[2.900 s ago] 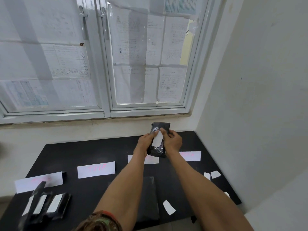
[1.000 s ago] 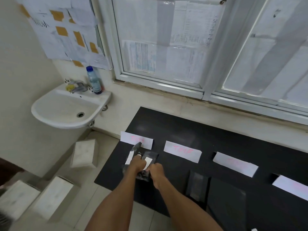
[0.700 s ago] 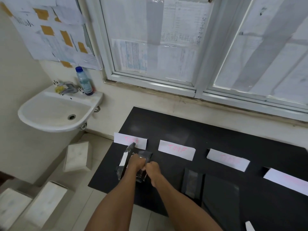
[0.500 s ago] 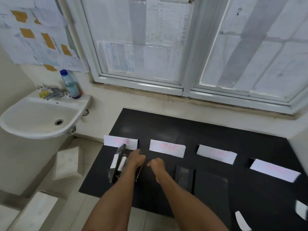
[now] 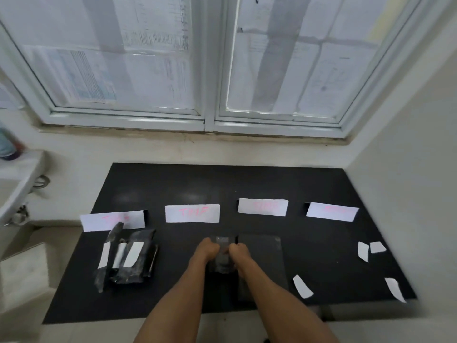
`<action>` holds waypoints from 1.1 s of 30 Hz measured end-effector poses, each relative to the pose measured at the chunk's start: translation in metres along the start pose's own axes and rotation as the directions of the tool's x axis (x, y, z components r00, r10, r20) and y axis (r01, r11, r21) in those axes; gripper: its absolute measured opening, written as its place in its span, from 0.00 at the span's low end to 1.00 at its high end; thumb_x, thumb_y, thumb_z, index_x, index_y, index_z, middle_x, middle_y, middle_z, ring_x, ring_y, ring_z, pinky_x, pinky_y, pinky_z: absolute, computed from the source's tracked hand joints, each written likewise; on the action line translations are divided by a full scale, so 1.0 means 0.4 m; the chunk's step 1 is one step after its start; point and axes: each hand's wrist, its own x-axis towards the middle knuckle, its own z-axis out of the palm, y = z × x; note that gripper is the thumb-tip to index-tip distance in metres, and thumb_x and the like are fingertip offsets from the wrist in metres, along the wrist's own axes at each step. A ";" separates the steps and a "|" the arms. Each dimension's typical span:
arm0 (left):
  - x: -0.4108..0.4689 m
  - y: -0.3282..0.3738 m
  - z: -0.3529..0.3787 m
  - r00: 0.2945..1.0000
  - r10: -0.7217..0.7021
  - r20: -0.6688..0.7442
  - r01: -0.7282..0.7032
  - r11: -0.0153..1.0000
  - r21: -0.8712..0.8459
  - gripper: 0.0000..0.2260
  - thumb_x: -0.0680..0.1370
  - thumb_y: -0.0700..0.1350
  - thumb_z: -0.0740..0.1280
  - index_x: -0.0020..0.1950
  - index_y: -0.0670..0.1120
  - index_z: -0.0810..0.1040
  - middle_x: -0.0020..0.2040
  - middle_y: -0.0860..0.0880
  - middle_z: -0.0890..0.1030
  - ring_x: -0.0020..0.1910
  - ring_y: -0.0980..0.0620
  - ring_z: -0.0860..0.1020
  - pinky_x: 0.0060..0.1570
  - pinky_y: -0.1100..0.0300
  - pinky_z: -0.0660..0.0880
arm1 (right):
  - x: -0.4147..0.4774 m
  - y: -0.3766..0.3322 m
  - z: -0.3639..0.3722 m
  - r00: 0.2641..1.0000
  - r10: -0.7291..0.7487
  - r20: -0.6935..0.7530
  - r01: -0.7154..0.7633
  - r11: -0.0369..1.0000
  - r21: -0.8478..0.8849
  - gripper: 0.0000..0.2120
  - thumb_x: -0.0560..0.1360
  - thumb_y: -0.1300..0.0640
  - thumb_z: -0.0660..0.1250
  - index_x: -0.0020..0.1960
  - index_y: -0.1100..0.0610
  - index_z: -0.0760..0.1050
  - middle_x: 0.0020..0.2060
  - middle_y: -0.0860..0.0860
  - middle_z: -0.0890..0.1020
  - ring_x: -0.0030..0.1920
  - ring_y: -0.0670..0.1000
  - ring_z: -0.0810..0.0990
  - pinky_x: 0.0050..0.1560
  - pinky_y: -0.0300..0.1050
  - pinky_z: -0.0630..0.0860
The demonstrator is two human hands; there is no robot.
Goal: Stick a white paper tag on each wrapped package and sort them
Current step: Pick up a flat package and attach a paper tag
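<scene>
Nearest, two bare forearms reach in from the bottom edge toward the middle of the black surface (image 5: 173, 184). The left hand (image 5: 209, 251) and the right hand (image 5: 238, 253) are both curled, and they grip a dark, shiny wrapped package (image 5: 222, 253) by its two long sides. The package lies low over the surface, between the hands, with no white tag visible on its top. Just beside the right hand lies a flat black rectangle (image 5: 259, 258); what it is cannot be told.

To the right, loose white paper tags lie scattered: one (image 5: 303, 290) near the right forearm, one (image 5: 395, 289) at the right edge of the surface, and two (image 5: 363, 251) close together farther back. To the left, well apart from the hands, sits a pile of tagged packages (image 5: 128, 258), black-wrapped and crowded side by side, three of them showing white strips on top.

Beyond these, four white label cards (image 5: 192, 213) stand in a row across the surface, each with pink lettering too blurred to read surely. The pile rests just in front of the leftmost card, while the held package is in front of the gap between the second and third.

Farther back, a white-framed window (image 5: 210, 70) is covered with printed sheets. At the left edge, part of a white sink (image 5: 14, 179) shows, with a blurred bottle (image 5: 7, 147) on it.
</scene>
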 end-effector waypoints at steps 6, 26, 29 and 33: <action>-0.008 -0.006 0.022 0.998 0.023 0.061 -0.022 1.000 -0.021 0.16 0.70 0.43 0.66 0.57 0.42 0.80 0.55 0.41 0.81 0.54 0.45 0.79 0.56 0.54 0.76 | 0.003 0.004 -0.002 1.000 0.010 0.019 -0.009 0.999 -0.042 0.17 0.74 0.62 0.58 0.61 0.65 0.72 0.50 0.59 0.78 0.48 0.56 0.77 0.43 0.44 0.76; -0.018 0.003 -0.003 0.974 -0.224 -0.041 0.198 0.920 -0.339 0.12 0.72 0.37 0.62 0.55 0.38 0.75 0.53 0.40 0.78 0.49 0.45 0.77 0.40 0.55 0.77 | -0.012 0.024 0.009 0.985 0.119 0.122 -0.146 0.961 0.236 0.11 0.71 0.56 0.66 0.51 0.59 0.75 0.45 0.56 0.80 0.45 0.54 0.78 0.42 0.45 0.76; -0.014 0.012 0.015 0.967 -0.250 -0.043 0.213 0.892 -0.399 0.07 0.74 0.38 0.64 0.50 0.39 0.76 0.48 0.41 0.78 0.45 0.46 0.76 0.43 0.54 0.78 | -0.011 0.019 -0.015 0.984 0.106 0.142 -0.135 0.967 0.218 0.13 0.72 0.54 0.64 0.54 0.58 0.75 0.46 0.55 0.79 0.48 0.54 0.77 0.40 0.44 0.73; -0.015 0.019 0.030 0.956 -0.276 -0.099 0.193 0.846 -0.497 0.04 0.75 0.36 0.62 0.42 0.40 0.75 0.40 0.44 0.75 0.39 0.50 0.74 0.41 0.57 0.77 | -0.005 0.037 -0.032 0.986 0.110 0.128 -0.143 0.947 0.289 0.14 0.71 0.54 0.66 0.55 0.57 0.74 0.51 0.56 0.79 0.52 0.56 0.78 0.52 0.49 0.77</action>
